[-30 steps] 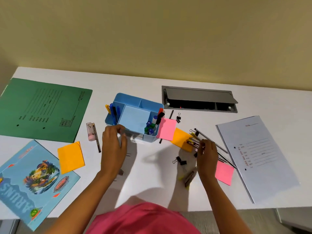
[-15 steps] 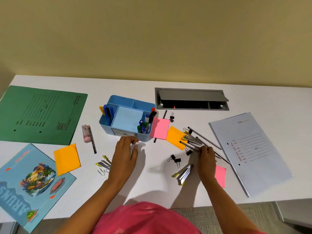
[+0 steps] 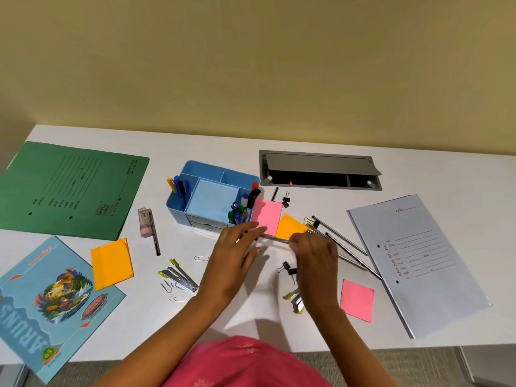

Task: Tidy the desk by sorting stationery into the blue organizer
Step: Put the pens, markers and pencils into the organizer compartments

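The blue organizer (image 3: 195, 208) stands mid-desk, with pens in its left slot and markers in its right slot. In front of it my right hand (image 3: 315, 258) grips a thin grey pen (image 3: 276, 239) lying level over the desk. My left hand (image 3: 234, 255) reaches to the pen's left end, fingertips at it. More grey pens (image 3: 343, 244) lie fanned to the right. A pink sticky pad (image 3: 266, 217) and an orange one (image 3: 289, 227) lie beside the organizer.
Binder clips (image 3: 287, 270), paper clips (image 3: 173, 291), staple strips (image 3: 178, 276), a pen with a pink eraser (image 3: 145, 223), orange (image 3: 111, 263) and pink (image 3: 357, 300) pads lie loose. A green folder (image 3: 69, 188), blue book (image 3: 47, 300), grey file (image 3: 418, 261) and cable hatch (image 3: 318, 170) surround them.
My right hand has lifted one grey pen out of the fanned pile and moved left. My left hand came away from the organizer's front and reached to the pen.
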Motion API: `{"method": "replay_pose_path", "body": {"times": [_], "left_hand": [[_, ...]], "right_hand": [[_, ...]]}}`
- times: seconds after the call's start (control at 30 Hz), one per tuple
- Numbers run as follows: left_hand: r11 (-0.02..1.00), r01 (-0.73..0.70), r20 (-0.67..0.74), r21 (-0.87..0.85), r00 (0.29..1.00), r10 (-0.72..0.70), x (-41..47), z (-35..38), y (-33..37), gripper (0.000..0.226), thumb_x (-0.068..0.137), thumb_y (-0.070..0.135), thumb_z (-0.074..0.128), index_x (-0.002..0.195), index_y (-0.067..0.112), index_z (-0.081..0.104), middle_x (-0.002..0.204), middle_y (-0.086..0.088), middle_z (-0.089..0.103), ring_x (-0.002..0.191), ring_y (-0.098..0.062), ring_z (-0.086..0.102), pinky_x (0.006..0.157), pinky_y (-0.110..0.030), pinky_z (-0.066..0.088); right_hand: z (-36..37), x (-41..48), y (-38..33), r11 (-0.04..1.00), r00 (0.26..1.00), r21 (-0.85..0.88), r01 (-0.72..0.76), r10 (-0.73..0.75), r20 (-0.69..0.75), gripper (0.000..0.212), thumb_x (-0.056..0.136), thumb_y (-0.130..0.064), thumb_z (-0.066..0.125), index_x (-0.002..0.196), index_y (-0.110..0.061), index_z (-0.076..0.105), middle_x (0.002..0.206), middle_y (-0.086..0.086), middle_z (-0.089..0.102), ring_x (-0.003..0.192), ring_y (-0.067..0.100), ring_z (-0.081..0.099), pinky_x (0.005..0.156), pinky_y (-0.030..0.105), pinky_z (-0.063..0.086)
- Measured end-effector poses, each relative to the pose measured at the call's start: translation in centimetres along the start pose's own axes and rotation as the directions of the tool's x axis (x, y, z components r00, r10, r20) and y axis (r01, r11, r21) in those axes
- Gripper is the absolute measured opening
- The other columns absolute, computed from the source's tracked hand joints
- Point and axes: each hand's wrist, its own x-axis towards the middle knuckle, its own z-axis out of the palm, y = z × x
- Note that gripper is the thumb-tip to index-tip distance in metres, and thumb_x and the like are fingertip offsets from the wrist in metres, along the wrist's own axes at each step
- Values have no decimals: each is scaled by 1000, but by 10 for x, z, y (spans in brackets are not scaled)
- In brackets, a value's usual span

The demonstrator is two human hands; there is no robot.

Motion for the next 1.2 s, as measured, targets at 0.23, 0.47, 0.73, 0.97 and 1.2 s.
{"method": "replay_pose_path", "body": {"times": [0.23, 0.47, 0.73, 0.97, 1.2], "left_hand": [[995, 57, -145, 83, 988, -44, 6, -19, -6, 17, 85, 14, 66, 99, 21, 72, 98, 5, 68, 93, -13, 41, 77, -16, 35], [987, 147, -237, -65, 959, -158, 17, -49, -27, 14, 87, 12, 64, 94, 19, 73, 88, 6, 68, 84, -14, 51, 72, -7, 34], [906, 266, -379, -330, 841, -385, 47, -70, -37, 38, 91, 9, 57, 128, 19, 57, 115, 4, 60, 90, -9, 56, 76, -9, 44], [852, 386, -418, -354, 749, -514, 80, -98, -57, 35, 92, 2, 50, 123, 17, 60, 123, 2, 62, 92, -11, 58, 75, -20, 46], [869, 421, -333, -262, 806, -490, 103, -98, -65, 36, 90, 3, 52, 124, 13, 59, 120, -1, 65, 82, -13, 60, 82, -27, 48]], "right_hand": [[-23, 30, -49, 978, 982, 88, 191, -190, -20, 11, 90, -21, 56, 94, -18, 66, 83, -1, 65, 74, 24, 57, 68, 32, 34], [-53, 72, -55, 617, 993, 779, -112, 88, 73, 10, 86, -2, 64, 85, -10, 70, 84, 0, 69, 77, 10, 63, 69, 20, 49], [-46, 141, -111, 634, 974, 768, 91, 102, -200, 10, 88, -1, 61, 94, -3, 69, 89, 6, 66, 75, 15, 64, 67, 28, 56], [19, 180, -144, 763, 932, 541, 352, -234, -276, 34, 79, 8, 69, 112, 3, 65, 92, 14, 64, 82, 20, 64, 83, 14, 45], [55, 184, -156, 746, 932, 564, 353, -332, -144, 42, 79, 10, 67, 120, 1, 62, 95, 15, 62, 86, 25, 64, 77, 37, 57]]}}
